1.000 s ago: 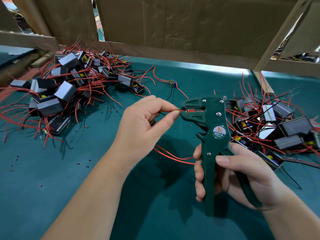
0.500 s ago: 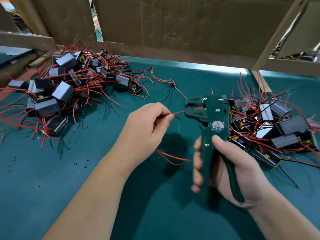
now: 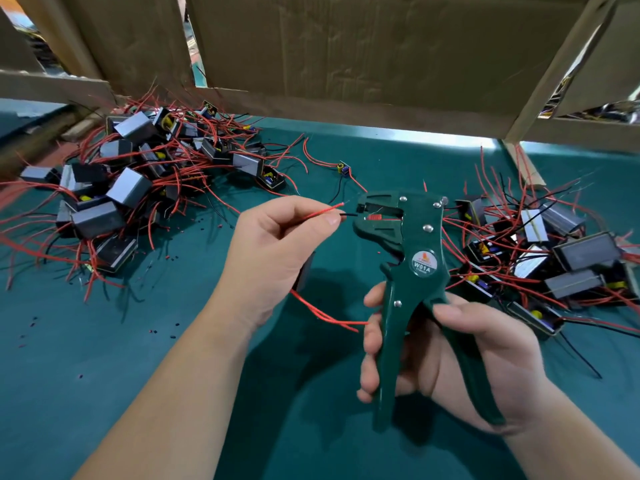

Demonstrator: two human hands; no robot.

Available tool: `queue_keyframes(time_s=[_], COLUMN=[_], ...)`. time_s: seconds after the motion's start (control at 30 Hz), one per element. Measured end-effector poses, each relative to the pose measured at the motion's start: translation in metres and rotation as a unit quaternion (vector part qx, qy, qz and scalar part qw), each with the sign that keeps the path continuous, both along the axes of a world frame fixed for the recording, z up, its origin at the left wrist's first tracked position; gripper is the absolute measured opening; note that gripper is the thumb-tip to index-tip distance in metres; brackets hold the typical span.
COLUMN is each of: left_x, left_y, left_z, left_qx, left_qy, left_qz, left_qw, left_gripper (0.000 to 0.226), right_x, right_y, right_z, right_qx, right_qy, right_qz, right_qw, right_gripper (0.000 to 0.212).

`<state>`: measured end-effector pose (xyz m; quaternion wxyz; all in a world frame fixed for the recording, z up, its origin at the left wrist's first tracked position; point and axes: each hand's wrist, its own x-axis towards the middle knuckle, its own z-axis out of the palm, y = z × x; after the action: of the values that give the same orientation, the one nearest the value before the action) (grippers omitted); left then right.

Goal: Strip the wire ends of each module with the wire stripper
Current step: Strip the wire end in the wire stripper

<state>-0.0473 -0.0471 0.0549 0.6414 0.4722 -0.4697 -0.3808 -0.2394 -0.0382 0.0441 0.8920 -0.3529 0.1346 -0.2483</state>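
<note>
My right hand (image 3: 460, 355) grips the handles of a dark green wire stripper (image 3: 412, 271), held upright with its jaws pointing left. The jaws are apart, with a bit of red insulation inside. My left hand (image 3: 273, 251) pinches a red wire (image 3: 322, 212) and a black wire (image 3: 348, 214) between thumb and forefinger. Their tips lie just left of the jaws, a small gap away. A dark module (image 3: 304, 275) sits partly hidden under my left palm, and more red wires (image 3: 322, 315) trail from it toward my right hand.
A heap of modules with red wires (image 3: 131, 188) lies at the left on the green mat (image 3: 104, 358). A second heap (image 3: 543, 251) lies at the right. One small coil part (image 3: 343, 168) sits alone behind the stripper. Cardboard walls (image 3: 346, 57) close the back. Insulation bits dot the mat.
A second ago the red wire sat in the stripper's jaws. The handles were squeezed, the wire came out, the handles spread again, and my left hand now holds wire tips by the jaws.
</note>
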Motion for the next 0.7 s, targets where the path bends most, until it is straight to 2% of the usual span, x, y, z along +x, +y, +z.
queue_keyframes(time_s=[0.1,0.27,0.7], left_x=[-0.0011,-0.0038,0.0016], left_y=[0.001,0.0018,0.002], left_z=[0.0012,0.0019,-0.0017], left_qx=[0.002,-0.026,-0.045], left_qy=[0.011,0.02,-0.069], left_qz=[0.002,-0.01,-0.014], left_qw=[1.0,0.999,0.997], left_gripper=[0.028,0.019,0.007], right_x=[-0.0009,-0.0022,-0.0022], right_y=[0.001,0.0012,0.0004], right_z=[0.0009,-0.0002,-0.0042], right_qx=[-0.016,-0.044,-0.062], right_qy=[0.004,0.054,0.101], right_qz=[0.011,-0.017,-0.064], right_qw=[1.0,0.997,0.991], right_gripper=[0.045,0.045,0.046])
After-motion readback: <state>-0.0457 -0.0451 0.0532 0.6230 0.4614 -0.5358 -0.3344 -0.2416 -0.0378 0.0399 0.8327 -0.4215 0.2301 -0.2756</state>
